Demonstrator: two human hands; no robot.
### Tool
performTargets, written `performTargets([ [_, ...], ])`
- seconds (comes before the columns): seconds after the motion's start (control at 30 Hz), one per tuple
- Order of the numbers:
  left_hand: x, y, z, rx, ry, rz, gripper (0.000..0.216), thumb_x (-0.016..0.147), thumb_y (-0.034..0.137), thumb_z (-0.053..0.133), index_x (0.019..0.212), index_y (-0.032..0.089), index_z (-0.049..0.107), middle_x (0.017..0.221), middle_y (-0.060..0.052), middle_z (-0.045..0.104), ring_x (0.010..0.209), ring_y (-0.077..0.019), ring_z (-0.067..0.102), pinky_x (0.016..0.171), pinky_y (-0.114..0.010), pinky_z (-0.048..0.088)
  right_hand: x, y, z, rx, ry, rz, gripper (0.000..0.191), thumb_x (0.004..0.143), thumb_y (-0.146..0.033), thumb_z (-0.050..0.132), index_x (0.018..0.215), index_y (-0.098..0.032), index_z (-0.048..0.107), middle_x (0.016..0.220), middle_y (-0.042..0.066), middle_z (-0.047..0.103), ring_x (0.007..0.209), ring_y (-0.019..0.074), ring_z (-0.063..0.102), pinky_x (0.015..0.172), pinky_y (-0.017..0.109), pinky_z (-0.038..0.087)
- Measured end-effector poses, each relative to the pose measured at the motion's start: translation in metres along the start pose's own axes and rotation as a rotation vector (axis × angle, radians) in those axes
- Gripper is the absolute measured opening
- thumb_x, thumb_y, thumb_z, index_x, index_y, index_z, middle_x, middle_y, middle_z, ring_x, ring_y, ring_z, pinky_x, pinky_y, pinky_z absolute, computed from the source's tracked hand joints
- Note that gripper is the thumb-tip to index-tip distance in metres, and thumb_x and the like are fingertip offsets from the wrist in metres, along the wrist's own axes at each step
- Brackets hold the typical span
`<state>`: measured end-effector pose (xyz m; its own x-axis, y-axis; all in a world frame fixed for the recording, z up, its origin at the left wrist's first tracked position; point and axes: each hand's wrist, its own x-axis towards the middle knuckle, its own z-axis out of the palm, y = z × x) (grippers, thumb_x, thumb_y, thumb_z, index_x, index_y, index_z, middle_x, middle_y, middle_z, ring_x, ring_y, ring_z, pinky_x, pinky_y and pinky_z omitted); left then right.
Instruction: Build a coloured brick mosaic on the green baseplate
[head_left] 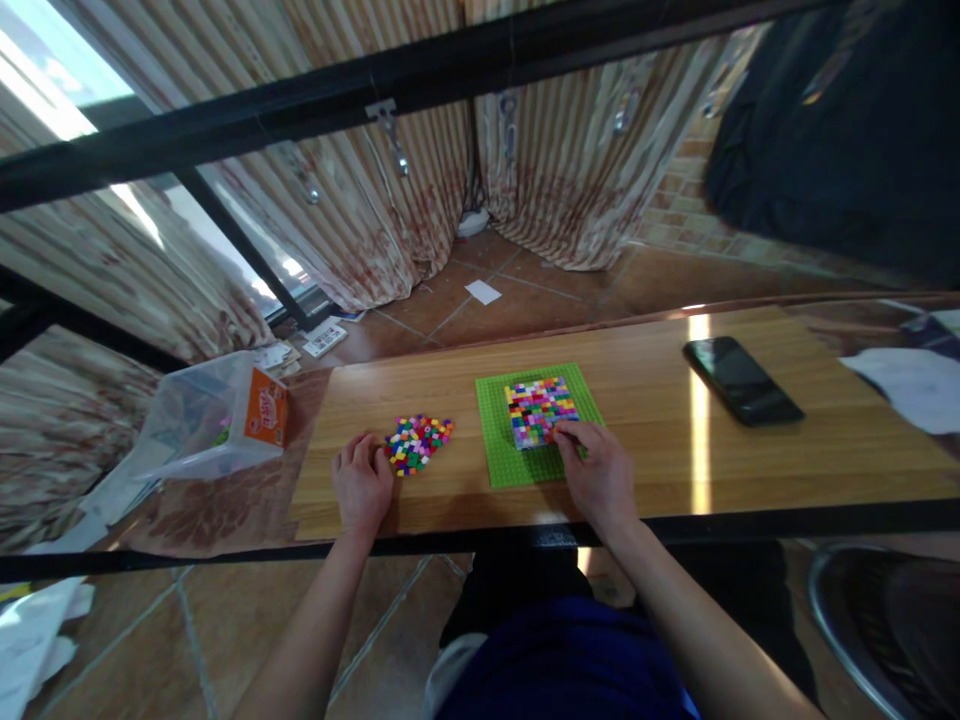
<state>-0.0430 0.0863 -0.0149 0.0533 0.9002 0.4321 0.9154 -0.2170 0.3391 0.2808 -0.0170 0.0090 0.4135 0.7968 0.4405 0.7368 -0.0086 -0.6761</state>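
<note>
A green studded baseplate [497, 465] lies on the wooden tabletop, bearing a low block of multicoloured building bricks [540, 405]. My right hand [598, 470] is at the block's near right corner, thumb and forefinger pinched on what looks like a small building brick, mostly hidden by the fingertips. To the left lies a loose pile of tiny coloured bricks [418, 443]. Against the pile's left edge rests my left hand [363, 485], its fingers curled closed; whatever may be in them is hidden.
A black phone [742, 382] lies on the right of the wooden tabletop [637, 350]. Left of the board stands a clear plastic bin [202, 415] with an orange label. A dark bar runs along the table's front edge. White paper [907, 385] lies at far right.
</note>
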Motion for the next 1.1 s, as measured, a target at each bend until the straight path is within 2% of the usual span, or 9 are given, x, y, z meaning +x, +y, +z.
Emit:
performTargets([
  [0.2,0.0,0.0,0.0,0.011,-0.002,0.007,0.03,0.088,0.027,0.048,0.107,0.013,0.067,0.116,-0.018,0.069,0.11,-0.0327,0.062,0.1,-0.05,0.046,-0.002,0.002,0.01,-0.05,0.04,-0.026,0.018,0.094,-0.033,0.058,0.091,-0.023,0.073,0.095,0.006,0.075,0.091,0.0217,0.063,0.082,0.036,0.047],
  [0.57,0.0,-0.002,0.002,0.015,-0.005,0.013,0.03,0.089,0.027,0.047,0.107,0.013,0.067,0.116,-0.019,0.068,0.111,-0.0327,0.061,0.101,-0.05,0.046,0.0,0.002,0.007,-0.024,0.032,-0.06,0.017,0.094,-0.03,0.058,0.091,-0.023,0.073,0.095,0.006,0.077,0.086,0.0213,0.065,0.082,0.037,0.047],
  [0.87,0.0,-0.003,0.003,0.023,0.005,0.018,0.03,0.089,0.026,0.048,0.108,0.012,0.067,0.116,-0.019,0.068,0.112,-0.033,0.061,0.1,-0.05,0.046,0.003,0.0,0.0,0.027,0.071,0.037,0.02,0.09,-0.03,0.056,0.092,-0.022,0.074,0.089,0.006,0.076,0.079,0.0203,0.064,0.075,0.035,0.05],
  [1.1,0.0,-0.004,0.003,0.011,-0.003,0.013,0.03,0.088,0.027,0.047,0.107,0.013,0.067,0.116,-0.019,0.068,0.111,-0.0332,0.061,0.1,-0.05,0.046,0.006,-0.003,0.004,0.063,0.1,0.058,0.021,0.087,-0.031,0.058,0.095,-0.021,0.074,0.09,0.007,0.076,0.077,0.0202,0.065,0.075,0.036,0.051],
])
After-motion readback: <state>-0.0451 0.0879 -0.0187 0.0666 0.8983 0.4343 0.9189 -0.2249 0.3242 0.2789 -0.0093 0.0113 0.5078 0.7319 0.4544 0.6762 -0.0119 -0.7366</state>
